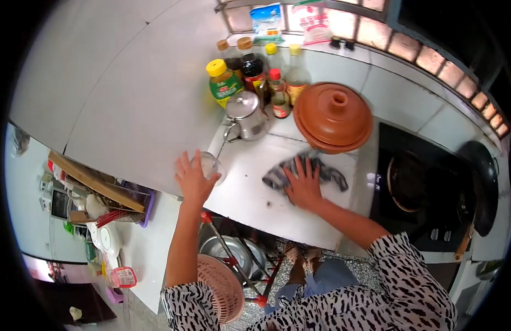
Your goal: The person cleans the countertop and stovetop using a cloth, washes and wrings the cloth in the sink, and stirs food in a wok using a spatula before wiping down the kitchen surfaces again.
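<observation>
My right hand [305, 185] lies flat with fingers spread on a crumpled black-and-grey cloth [335, 175] on the white tiled counter [241, 204]. Over at the left, my left hand [194, 179] has its fingers apart beside a clear round glass dish [212, 164]. The thumb overlaps the dish's edge; whether it touches is unclear. Beyond the cloth stands a lidded orange-brown clay pot [332, 118]. A metal teapot [247, 118] sits farther back at the left. Small dark specks dot the counter in front of the cloth.
Sauce bottles [252, 69] and a yellow-capped bottle [225, 83] crowd the back corner. A black cooktop [426, 182] is at the right, with a wok [476, 187] beside it. Below the counter are a pink basket [222, 287] and a metal basin [233, 251] in a rack.
</observation>
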`<state>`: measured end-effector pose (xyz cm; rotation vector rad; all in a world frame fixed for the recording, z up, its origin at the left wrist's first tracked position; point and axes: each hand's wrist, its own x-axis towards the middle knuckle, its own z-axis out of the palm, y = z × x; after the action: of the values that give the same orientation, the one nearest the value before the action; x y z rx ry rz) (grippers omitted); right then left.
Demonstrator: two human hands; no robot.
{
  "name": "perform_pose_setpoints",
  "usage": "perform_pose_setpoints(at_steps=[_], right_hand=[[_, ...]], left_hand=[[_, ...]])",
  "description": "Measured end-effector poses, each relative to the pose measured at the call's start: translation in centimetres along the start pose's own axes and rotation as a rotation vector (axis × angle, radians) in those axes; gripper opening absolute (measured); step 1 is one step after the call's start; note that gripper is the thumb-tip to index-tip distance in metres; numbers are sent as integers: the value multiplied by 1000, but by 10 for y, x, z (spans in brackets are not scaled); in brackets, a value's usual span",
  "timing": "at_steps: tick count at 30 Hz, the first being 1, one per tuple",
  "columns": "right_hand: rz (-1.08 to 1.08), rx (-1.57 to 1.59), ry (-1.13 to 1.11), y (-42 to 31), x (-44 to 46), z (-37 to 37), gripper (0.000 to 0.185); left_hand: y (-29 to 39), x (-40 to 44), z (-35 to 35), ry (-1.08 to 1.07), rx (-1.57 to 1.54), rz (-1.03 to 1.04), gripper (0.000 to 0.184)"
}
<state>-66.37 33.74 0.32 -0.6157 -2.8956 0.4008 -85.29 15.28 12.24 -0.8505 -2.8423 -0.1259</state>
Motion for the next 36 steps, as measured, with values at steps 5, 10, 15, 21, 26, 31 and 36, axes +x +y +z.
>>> perform_pose_setpoints(at_steps=[5, 10, 15, 21, 26, 31, 36], right_hand=[[77, 41, 38, -21, 100, 13, 54], [-91, 35, -60, -33, 32, 7, 54], [-302, 91, -143, -59, -44, 1, 60], [0, 200, 87, -149, 99, 62, 54], [-191, 161, -6, -203, 116, 78, 50], [-466, 68, -34, -139, 7, 39, 46], [-357, 261, -114, 13, -100, -7, 38]], left_hand=[[-14, 35, 14, -214, -67, 38, 85], [-16, 33, 12, -310, -121, -3, 71], [-43, 1, -16, -219, -197, 7, 67], [-62, -46, -75, -148, -168, -70, 67], [-63, -62, -85, -140, -198, -41, 66], [-52, -33, -45, -157, -216, 14, 65], [-40, -1, 11, -217, -179, 19, 67]])
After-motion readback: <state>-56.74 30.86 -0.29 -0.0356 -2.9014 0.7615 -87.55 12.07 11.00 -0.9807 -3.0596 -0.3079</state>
